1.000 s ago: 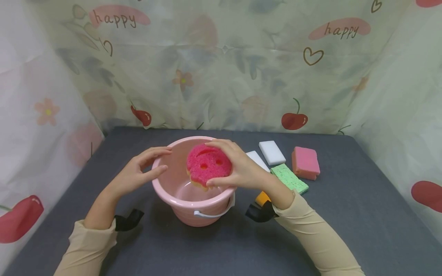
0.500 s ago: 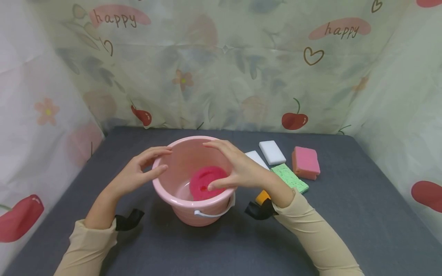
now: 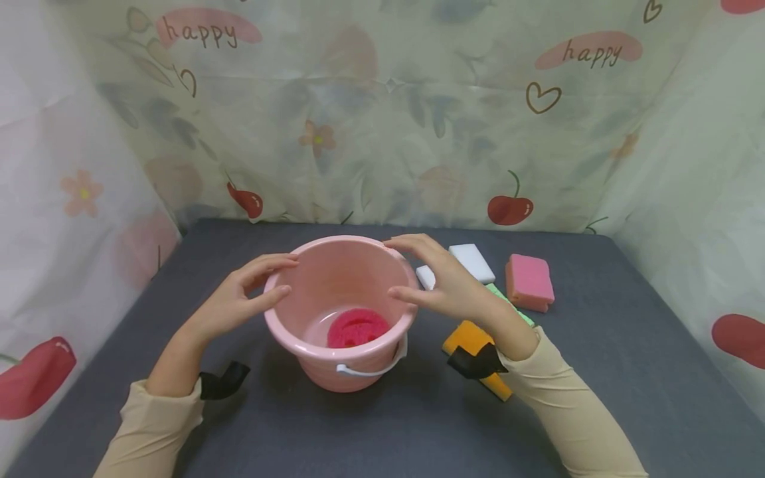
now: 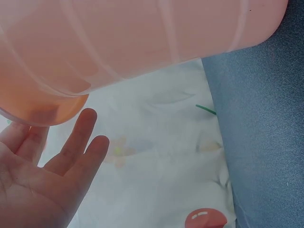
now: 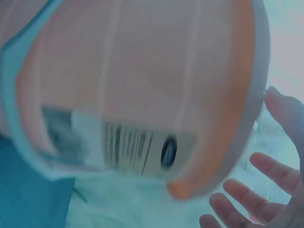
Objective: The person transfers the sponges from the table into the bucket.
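A pink bucket [image 3: 325, 372] stands mid-table, its white handle [image 3: 373, 372] hanging down the front. Inside at the bottom lies a round, bright pink sponge [image 3: 358, 326], its lower part hidden by the rim. My left hand [image 3: 236, 299] is at the bucket's left rim, its fingertips and thumb tip over the edge; the left wrist view shows the fingers [image 4: 85, 126] extended beside the rim. At the right rim is my right hand [image 3: 457, 285], thumb and fingers apart and holding nothing. The right wrist view shows its fingers [image 5: 247, 199] spread beside the bucket.
Right of the bucket lie two white sponges [image 3: 472, 262], one partly behind my right hand. A green sponge [image 3: 516, 310] is mostly covered by the right forearm. Farther right sits a pink block sponge [image 3: 530, 282]. An orange sponge [image 3: 466, 335] lies under the right wrist.
The bright pink sponge has left my right hand and dropped to the bucket's bottom. The right hand has drawn back rightward to the rim. My left hand has stayed put.
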A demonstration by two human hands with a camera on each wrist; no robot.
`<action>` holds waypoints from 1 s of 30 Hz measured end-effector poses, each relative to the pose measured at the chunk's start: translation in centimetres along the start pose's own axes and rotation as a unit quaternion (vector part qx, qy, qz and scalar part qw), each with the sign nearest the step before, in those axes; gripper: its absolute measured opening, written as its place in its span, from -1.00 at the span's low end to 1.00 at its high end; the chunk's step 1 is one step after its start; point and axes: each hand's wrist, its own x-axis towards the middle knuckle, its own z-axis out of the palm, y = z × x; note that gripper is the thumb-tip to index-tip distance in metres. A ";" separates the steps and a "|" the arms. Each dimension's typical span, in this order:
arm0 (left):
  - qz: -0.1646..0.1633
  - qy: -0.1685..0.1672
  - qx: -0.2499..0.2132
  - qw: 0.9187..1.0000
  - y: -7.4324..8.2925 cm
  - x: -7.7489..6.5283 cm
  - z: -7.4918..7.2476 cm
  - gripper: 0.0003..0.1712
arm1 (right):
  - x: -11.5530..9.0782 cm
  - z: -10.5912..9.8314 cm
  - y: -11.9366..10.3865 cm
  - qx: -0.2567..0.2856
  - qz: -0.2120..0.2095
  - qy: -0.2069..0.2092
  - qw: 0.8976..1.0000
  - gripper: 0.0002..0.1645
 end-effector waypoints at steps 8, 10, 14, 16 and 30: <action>-0.001 0.002 0.002 1.000 0.0 0.0 0.0 -0.51 | -2.1 -1.9 1.8 -0.031 0.059 0.019 0.998 -0.31; 0.000 0.002 0.002 1.000 0.0 -0.1 0.0 -0.51 | -2.6 -2.2 2.4 -0.035 0.069 0.031 0.997 -0.32; 0.004 0.003 0.001 1.000 0.1 -0.1 0.0 -0.52 | -3.6 -2.6 4.1 -0.044 0.092 0.064 0.993 -0.36; 0.005 0.004 0.000 1.000 0.1 -0.1 0.0 -0.53 | -4.0 -2.8 5.0 -0.044 0.105 0.078 0.990 -0.38; 0.003 0.001 -0.008 1.000 0.0 -0.1 0.1 -0.50 | -7.1 -5.3 9.2 -0.069 0.247 0.185 0.949 -0.36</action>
